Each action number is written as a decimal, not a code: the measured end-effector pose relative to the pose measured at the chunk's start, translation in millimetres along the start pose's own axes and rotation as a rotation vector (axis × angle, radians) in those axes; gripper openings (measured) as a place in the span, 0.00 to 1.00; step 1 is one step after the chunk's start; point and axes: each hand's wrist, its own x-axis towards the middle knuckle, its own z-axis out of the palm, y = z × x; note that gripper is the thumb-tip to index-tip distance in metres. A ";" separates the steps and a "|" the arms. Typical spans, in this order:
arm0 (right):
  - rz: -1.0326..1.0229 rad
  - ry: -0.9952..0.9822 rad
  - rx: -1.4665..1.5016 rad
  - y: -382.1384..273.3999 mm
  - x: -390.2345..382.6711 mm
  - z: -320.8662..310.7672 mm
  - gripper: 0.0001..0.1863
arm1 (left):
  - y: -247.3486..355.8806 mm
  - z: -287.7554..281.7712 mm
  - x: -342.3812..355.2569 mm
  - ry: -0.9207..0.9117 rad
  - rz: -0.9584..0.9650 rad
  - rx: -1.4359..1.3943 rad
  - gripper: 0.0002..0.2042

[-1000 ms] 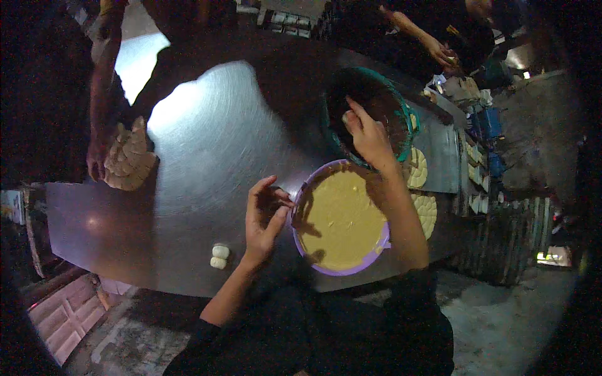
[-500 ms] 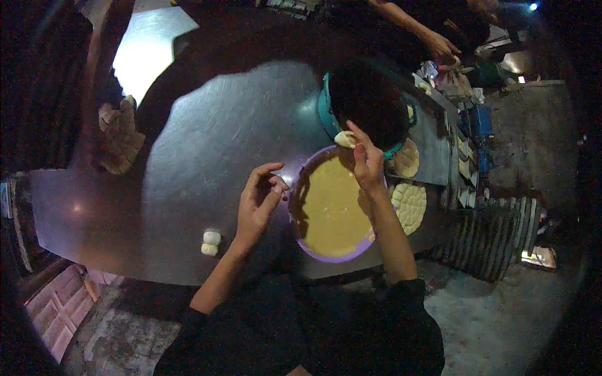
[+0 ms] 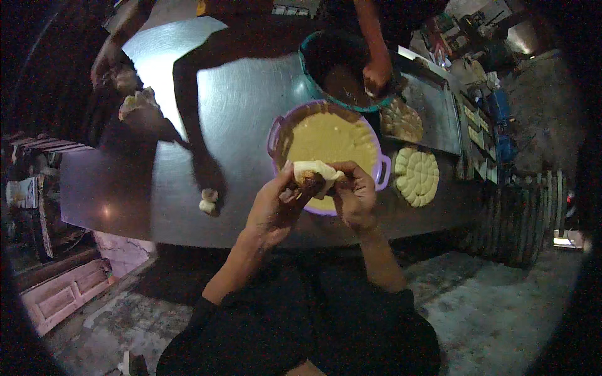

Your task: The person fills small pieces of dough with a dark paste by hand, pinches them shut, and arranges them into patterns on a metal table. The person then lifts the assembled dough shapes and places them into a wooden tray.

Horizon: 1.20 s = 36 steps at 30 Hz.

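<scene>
My left hand and my right hand pinch a small piece of pale dough between them. A brown crumbly filling shows on its near side, partly hidden by my fingers. Both hands are above the near edge of a purple handled basin. Soft yellow batter or dough lies in the basin.
Beyond stands a teal tub with another person's hand at its right side. Scored dough rounds and a metal tray lie right. Small dough balls sit left on the metal table; another person holds dough farther left.
My right hand has come back from the teal tub with the dough piece, and my left hand has closed on it too. Brown filling now shows. Another person's hand has reached into the tub.
</scene>
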 end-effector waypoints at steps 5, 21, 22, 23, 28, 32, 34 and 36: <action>-0.304 -0.198 -0.827 -46.5 -45.7 -16.0 0.38 | -43.5 13.6 -36.7 -0.047 0.099 0.169 0.21; -0.718 -0.366 -1.098 -65.0 -126.3 12.6 0.17 | -103.0 31.4 -107.0 0.210 0.363 0.458 0.18; -0.766 -0.389 -1.111 -66.5 -125.6 15.2 0.17 | -101.0 21.3 -107.0 0.182 0.387 0.496 0.16; -0.815 -0.412 -1.122 -67.9 -122.9 16.3 0.17 | -98.0 14.9 -108.4 0.155 0.412 0.535 0.16; -0.678 -0.484 -0.848 -65.2 -107.3 37.7 0.17 | -81.3 15.5 -124.8 0.237 0.636 0.976 0.13; -0.523 -0.513 -0.866 -55.6 -82.5 69.8 0.13 | -52.6 -15.2 -131.6 0.216 0.634 0.834 0.11; -0.527 -0.522 -1.006 -51.4 -69.4 90.8 0.12 | -35.7 -39.7 -131.9 -0.031 0.726 0.684 0.12; -0.457 -0.473 -1.025 -43.8 -59.0 112.4 0.12 | -13.9 -56.7 -136.2 -0.157 0.763 0.659 0.13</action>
